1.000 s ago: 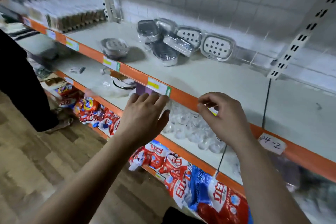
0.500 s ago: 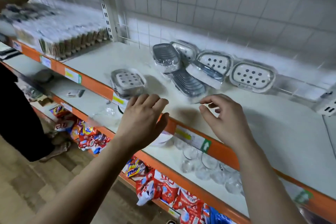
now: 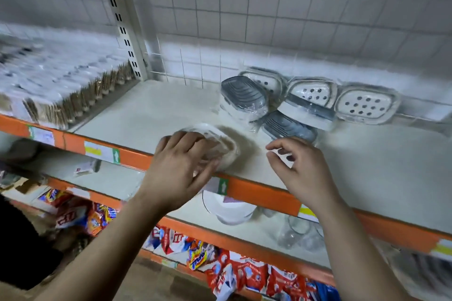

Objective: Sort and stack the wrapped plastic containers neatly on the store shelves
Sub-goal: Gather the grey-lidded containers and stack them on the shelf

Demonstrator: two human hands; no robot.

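while the left hand (image 3: pixel 182 166) lies over a lone wrapped container (image 3: pixel 220 148) at the front lip of the shelf (image 3: pixel 151 110), its fingers (image 3: pixel 186 140) sit close together and curved down on the wrap; whether they truly grip it or only rest on it cannot be told, as motion blur smears hand and container together. right hand (image 3: pixel 302 168) hangs just beside, touching nothing, its fingers (image 3: pixel 276 145) loosely curled and apart, thumb and forefinger nearing each other with nothing between.

beyond both sets of fingers, toward the back wire grid, a jumbled pile of wrapped containers (image 3: pixel 300 102): some dark ribbed lids up, some white perforated faces leaning on the grid, overlapping each other.

risks, as judged: the lone container sits right at the orange edge, so a slip on slick film could send it off onto the lower shelf. pushing it into the leaning pile may topple those propped pieces. stacking mixed faces would leave a crooked stack.

hard to make out: container under left palm, mostly covered. pile count unclear through glare on wrap. left-side stock blurred. lower shelf goods partly cut off.
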